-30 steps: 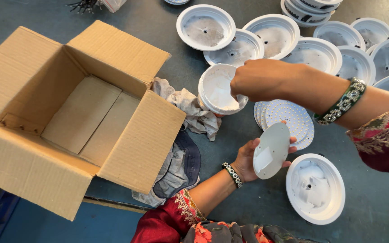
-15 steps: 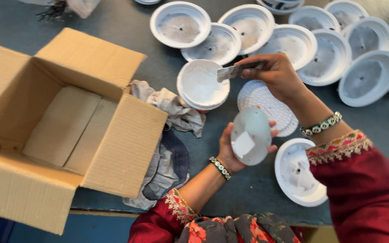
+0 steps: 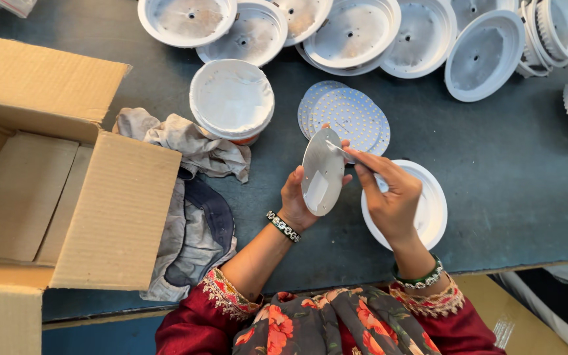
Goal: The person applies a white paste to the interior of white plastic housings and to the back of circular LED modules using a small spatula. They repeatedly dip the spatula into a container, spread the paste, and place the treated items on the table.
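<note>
My left hand (image 3: 295, 200) holds a round silver metal disc (image 3: 321, 174) upright above the table's front edge. My right hand (image 3: 389, 197) pinches a small flat tool (image 3: 336, 150) whose tip touches the disc's upper face. Under my right hand lies a white round lamp housing (image 3: 434, 213), open side up. Just beyond the disc sits a small stack of round white dotted circuit boards (image 3: 353, 112). To their left stands a round white tub (image 3: 231, 98) with a smeared white top.
An open cardboard box (image 3: 100, 197) fills the left side. Crumpled rags (image 3: 192, 197) lie between it and my left arm. Several white round housings (image 3: 356, 29) crowd the far edge and the right (image 3: 484, 56). The table surface is dark grey.
My right hand has come back from the white tub with the small tool and now touches the disc. My left hand has lifted the disc slightly.
</note>
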